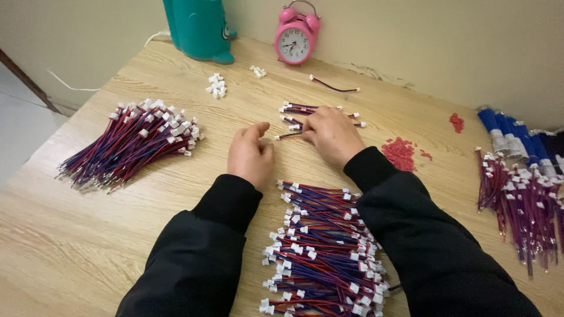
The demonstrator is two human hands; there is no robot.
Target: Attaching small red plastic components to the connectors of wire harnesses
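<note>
The right hand (332, 136) lies knuckles up near the middle of the wooden table (88, 235), its fingers curled and pinching a single red-and-blue wire lead (288, 135) whose white plug points toward the left hand (251, 154). That hand rests just beside it, loosely open, thumb and forefinger spread apart and holding nothing, its fingertips close to the plug end of the lead without clearly touching it. Both arms wear black sleeves (200, 252). Just beyond the right hand, partly hidden by it, lies a small cluster of the same leads (305, 109), side by side. Between the two forearms, reaching to the near edge of the table, is a large heap of finished leads (320, 252) with white plugs on their ends. Toward the left edge lies another thick bundle of leads (129, 141), fanned out with the plugs pointing to the table's middle. Further back sit two little groups of loose white plugs (215, 86), and a lone lead (333, 87) lies near the far edge. At that far edge, against the wall, stand a pink alarm clock (295, 40) and a teal container (198, 26). To the right of the right hand lies a scatter of small red pieces (400, 152), and at the right edge a purple-looking wire bundle (520, 199) lies beside blue rolls (505, 132).
</note>
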